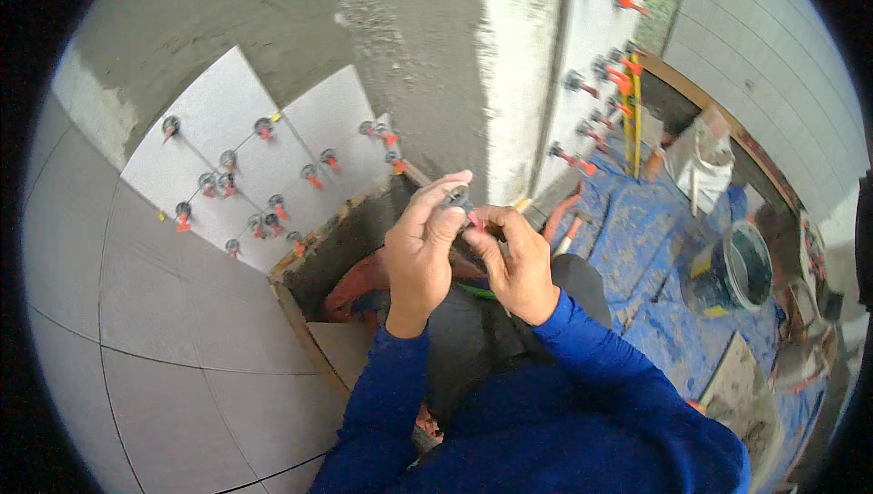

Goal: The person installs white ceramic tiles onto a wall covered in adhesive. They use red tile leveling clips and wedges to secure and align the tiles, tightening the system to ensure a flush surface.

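Head camera view, looking down past blue sleeves at two bare hands raised together in front of a cement-rendered wall. The left hand (420, 253) is curled, its fingers (443, 192) pinched closed on a small round grey tile-levelling cap (457, 196) with a red stem showing just beneath it. The right hand (516, 262) sits just beside it, fingers bent inward and touching the underside of the same piece; how firmly it grips cannot be told, since the left hand covers part of it. The cap is held in the air between both hands, above the person's dark-trousered lap.

To the left, pale grey wall tiles (227, 144) carry many matching grey caps with red wedges (269, 127) along their joints. Below them is an open trench of raw mortar (341, 244). More red-and-grey spacers (582, 85) line a tiled column to the right. A blue tarpaulin (637, 248) covers the floor there, with a dark bucket (738, 271) standing on it.

As a judgement, the main risk is the small cap slipping from the fingertips and dropping into the mortar trench directly below, where it would be fouled or lost. Over-twisting could also snap the thin red stem.
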Demonstrator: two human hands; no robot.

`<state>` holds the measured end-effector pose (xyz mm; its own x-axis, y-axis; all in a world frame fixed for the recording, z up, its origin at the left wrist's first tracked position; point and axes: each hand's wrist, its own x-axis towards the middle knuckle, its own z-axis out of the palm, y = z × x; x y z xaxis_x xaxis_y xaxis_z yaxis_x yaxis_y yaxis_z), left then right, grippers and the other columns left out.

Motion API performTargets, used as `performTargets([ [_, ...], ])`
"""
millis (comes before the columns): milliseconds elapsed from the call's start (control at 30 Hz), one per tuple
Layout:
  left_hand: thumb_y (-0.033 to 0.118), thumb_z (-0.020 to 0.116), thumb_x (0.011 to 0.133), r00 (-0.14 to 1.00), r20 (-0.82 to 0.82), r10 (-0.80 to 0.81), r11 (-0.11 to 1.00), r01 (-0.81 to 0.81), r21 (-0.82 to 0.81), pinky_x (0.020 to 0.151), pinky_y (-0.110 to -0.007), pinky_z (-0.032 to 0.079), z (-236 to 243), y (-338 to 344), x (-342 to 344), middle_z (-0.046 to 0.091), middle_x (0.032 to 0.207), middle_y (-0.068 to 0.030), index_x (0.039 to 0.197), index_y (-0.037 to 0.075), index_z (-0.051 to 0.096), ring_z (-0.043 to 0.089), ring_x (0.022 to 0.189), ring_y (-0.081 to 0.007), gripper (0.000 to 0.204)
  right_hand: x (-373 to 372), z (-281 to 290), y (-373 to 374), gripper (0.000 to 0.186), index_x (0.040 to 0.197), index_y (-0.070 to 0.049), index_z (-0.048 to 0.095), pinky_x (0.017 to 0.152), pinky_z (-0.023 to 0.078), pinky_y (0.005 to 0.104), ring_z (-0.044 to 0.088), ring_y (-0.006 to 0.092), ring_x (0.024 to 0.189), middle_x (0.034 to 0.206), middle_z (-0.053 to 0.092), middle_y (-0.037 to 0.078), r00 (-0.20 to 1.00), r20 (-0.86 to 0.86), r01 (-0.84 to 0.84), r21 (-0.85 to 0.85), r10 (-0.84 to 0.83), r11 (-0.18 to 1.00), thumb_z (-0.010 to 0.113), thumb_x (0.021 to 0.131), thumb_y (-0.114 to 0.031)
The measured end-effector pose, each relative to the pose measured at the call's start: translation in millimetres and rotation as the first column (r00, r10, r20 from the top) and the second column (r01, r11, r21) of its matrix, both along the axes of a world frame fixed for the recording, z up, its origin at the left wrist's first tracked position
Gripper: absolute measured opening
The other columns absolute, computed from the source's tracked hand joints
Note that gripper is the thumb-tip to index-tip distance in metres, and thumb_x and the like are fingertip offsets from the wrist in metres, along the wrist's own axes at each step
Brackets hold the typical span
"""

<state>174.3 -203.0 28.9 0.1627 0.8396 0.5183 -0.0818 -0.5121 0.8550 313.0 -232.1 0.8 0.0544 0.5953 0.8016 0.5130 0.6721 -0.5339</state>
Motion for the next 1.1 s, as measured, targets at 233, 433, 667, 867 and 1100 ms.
performTargets([
  [233, 0.024, 0.061, 0.102, 0.945, -0.075, -0.317, 0.927, 0.325, 0.184, 0.100, -0.031, 0.046, 9.5, -28.3, 67.6, 0.068, 0.123, -0.0118, 0.121, -0.005, 0.065, 0.061, 0.114, -0.0183, 0.035, 79.9, 9.1, -55.9, 0.026, 0.102, 0.000, 0.062, 0.048, 0.038, 0.0238, 0.048, 0.0090, 0.052, 0.075, 0.060, 0.007, -0.132, -0.926, -0.936, 0.234, 0.353, 0.263, 0.058, 0.105, -0.026],
  [433, 0.029, 0.056, 0.105, 0.948, -0.201, -0.248, 0.946, 0.282, 0.159, 0.099, -0.032, 0.047, 15.7, -49.0, 101.3, 0.068, 0.121, -0.0118, 0.120, -0.005, 0.066, 0.062, 0.112, -0.0197, 0.039, 93.2, -2.5, -87.2, 0.030, 0.104, -0.001, 0.061, 0.059, 0.045, 0.0238, 0.056, 0.0107, 0.063, 0.077, 0.061, 0.004, 0.841, -0.538, -0.197, -0.220, 0.049, 0.955, 0.053, 0.108, -0.029],
  [667, 0.025, 0.061, 0.103, 0.921, -0.157, -0.357, 0.916, 0.378, 0.134, 0.098, -0.034, 0.048, 20.0, -56.5, 123.6, 0.068, 0.120, -0.0118, 0.122, -0.002, 0.066, 0.062, 0.113, -0.0210, 0.034, 107.0, 4.8, -106.6, 0.042, 0.110, 0.000, 0.063, 0.058, 0.047, 0.0277, 0.058, 0.0143, 0.065, 0.094, 0.066, 0.008, 0.842, -0.540, -0.128, -0.195, 0.003, 0.972, 0.047, 0.109, -0.039],
  [867, 0.027, 0.061, 0.103, 0.896, -0.176, -0.408, 0.881, 0.437, 0.183, 0.103, -0.036, 0.046, 21.7, -55.0, 128.1, 0.067, 0.123, -0.0140, 0.123, -0.004, 0.065, 0.061, 0.117, -0.0240, 0.037, 116.5, 7.4, -109.1, 0.038, 0.097, -0.002, 0.062, 0.051, 0.035, 0.0242, 0.046, 0.0092, 0.053, 0.067, 0.056, 0.002, 0.577, -0.793, -0.505, -0.159, 0.195, 0.848, 0.049, 0.109, -0.035],
  [1100, 0.017, 0.064, 0.101, 0.921, -0.152, -0.359, 0.922, 0.375, 0.093, 0.097, -0.032, 0.049, 33.1, -35.6, 102.0, 0.069, 0.117, -0.0115, 0.120, -0.003, 0.067, 0.063, 0.109, -0.0184, 0.028, 111.4, 10.7, -97.6, 0.033, 0.097, -0.002, 0.063, 0.050, 0.036, 0.0235, 0.046, 0.0065, 0.054, 0.067, 0.055, -0.001, 0.790, -0.611, -0.278, -0.284, 0.050, 0.918, 0.051, 0.108, -0.031],
])
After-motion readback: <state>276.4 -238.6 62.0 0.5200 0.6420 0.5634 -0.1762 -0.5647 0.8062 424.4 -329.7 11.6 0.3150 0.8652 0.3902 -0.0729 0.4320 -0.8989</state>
